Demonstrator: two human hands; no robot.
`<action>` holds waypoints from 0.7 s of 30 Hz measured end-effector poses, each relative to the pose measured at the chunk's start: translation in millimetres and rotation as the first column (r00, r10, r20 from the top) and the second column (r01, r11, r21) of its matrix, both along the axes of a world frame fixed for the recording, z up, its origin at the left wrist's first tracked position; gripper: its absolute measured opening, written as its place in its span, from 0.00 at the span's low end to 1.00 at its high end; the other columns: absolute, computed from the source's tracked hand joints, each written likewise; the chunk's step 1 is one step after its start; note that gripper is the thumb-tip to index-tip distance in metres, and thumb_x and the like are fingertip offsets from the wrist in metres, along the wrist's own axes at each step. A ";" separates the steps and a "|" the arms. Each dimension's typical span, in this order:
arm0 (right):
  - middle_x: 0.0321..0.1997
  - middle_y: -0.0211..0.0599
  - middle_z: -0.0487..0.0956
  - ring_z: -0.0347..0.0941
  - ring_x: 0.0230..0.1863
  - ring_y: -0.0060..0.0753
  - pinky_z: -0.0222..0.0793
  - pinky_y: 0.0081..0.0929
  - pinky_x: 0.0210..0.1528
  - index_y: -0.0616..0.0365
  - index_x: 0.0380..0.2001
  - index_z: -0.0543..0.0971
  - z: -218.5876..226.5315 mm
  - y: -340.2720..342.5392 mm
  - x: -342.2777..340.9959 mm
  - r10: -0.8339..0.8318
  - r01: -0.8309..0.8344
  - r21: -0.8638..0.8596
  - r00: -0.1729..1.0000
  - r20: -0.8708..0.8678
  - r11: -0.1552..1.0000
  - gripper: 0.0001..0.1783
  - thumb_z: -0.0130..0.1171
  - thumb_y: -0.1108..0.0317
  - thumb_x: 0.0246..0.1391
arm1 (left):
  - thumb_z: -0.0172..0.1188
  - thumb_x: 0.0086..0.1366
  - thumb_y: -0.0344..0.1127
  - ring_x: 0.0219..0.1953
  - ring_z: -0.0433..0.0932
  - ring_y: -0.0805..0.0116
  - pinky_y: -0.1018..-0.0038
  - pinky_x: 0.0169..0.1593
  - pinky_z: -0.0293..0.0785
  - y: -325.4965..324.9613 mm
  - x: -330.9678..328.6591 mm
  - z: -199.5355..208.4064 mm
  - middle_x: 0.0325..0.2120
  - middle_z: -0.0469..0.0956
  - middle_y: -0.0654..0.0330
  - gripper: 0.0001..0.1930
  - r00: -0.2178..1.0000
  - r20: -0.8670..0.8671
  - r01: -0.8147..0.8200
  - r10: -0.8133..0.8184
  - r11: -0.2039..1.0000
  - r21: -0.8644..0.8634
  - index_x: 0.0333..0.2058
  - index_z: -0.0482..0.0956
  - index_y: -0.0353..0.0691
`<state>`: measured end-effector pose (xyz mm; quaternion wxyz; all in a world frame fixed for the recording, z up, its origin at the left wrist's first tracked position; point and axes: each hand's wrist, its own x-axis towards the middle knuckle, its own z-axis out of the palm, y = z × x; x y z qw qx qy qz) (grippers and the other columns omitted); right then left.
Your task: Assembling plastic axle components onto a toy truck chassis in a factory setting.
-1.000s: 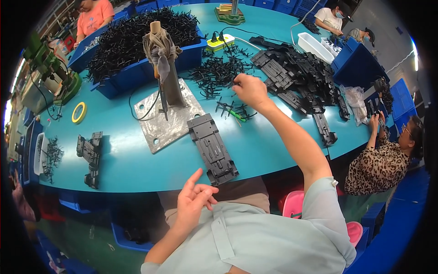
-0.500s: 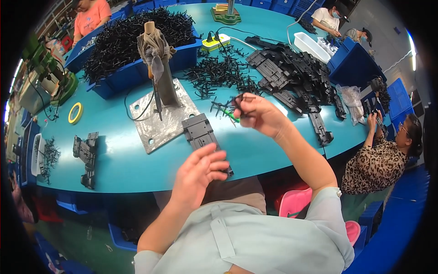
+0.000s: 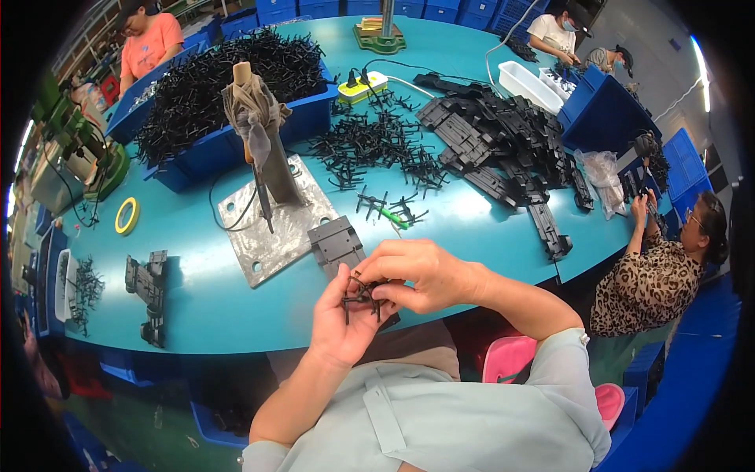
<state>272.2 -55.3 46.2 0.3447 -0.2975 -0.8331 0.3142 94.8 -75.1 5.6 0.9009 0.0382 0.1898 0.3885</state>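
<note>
Close to my body, both hands meet over one thin black branched plastic part (image 3: 362, 296). My left hand (image 3: 340, 324) is cupped beneath it, with the part lying against its fingers. From above, my right hand (image 3: 421, 275) pinches the same part between thumb and fingers. Behind the hands lies a flat black plastic chassis piece (image 3: 336, 242) on the table, its near end partly covered by them. Just beyond, a few loose branched parts (image 3: 403, 209) lie with a bright green stick-like thing (image 3: 391, 216).
A metal stand on a steel plate (image 3: 271, 250) carries a cloth-wrapped tool. Behind it is a blue bin (image 3: 208, 161) heaped with black parts. Stacked chassis pieces (image 3: 503, 141) lie right; another (image 3: 148, 287) lies left near yellow tape (image 3: 127, 215). Co-workers sit around the table.
My right hand has come down and left from above the table, bringing the branched part to my left hand. The left hand, raised and loose before, now supports it.
</note>
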 end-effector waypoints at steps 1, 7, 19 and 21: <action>0.36 0.37 0.79 0.77 0.32 0.32 0.74 0.25 0.32 0.61 0.35 0.78 -0.1 2.3 0.9 0.002 -0.002 0.019 0.999 0.034 1.000 0.14 0.62 0.80 0.41 | 0.39 0.70 0.55 0.43 0.75 0.62 0.66 0.44 0.72 -0.7 -0.6 0.3 0.40 0.75 0.56 0.25 1.000 -0.001 0.008 -0.008 1.000 0.014 0.46 0.72 0.39; 0.29 0.35 0.78 0.76 0.27 0.31 0.72 0.27 0.29 0.58 0.33 0.79 3.3 12.3 3.5 0.144 -0.153 -0.193 0.988 -0.063 0.969 0.09 0.63 0.73 0.45 | 0.41 0.70 0.53 0.44 0.75 0.60 0.63 0.43 0.75 -0.7 -6.1 -1.6 0.44 0.76 0.54 0.23 0.999 -0.018 0.040 -0.039 0.999 0.033 0.48 0.71 0.39; 0.27 0.35 0.79 0.74 0.26 0.27 0.69 0.24 0.28 0.59 0.30 0.81 3.0 66.5 11.8 -0.252 0.261 -0.069 0.961 0.115 0.963 0.05 0.62 0.70 0.49 | 0.44 0.70 0.48 0.37 0.78 0.58 0.66 0.35 0.73 -5.3 -19.2 -5.6 0.38 0.79 0.52 0.22 1.000 -0.014 0.017 -0.016 0.998 0.062 0.53 0.69 0.37; 0.28 0.39 0.79 0.76 0.28 0.34 0.70 0.28 0.30 0.58 0.29 0.81 -16.7 96.7 29.4 -0.535 0.519 0.132 0.830 0.156 0.844 0.05 0.62 0.69 0.49 | 0.44 0.70 0.48 0.36 0.78 0.58 0.66 0.34 0.73 -7.4 -20.6 -7.4 0.35 0.79 0.52 0.22 0.999 0.010 0.046 -0.047 0.995 0.088 0.52 0.69 0.37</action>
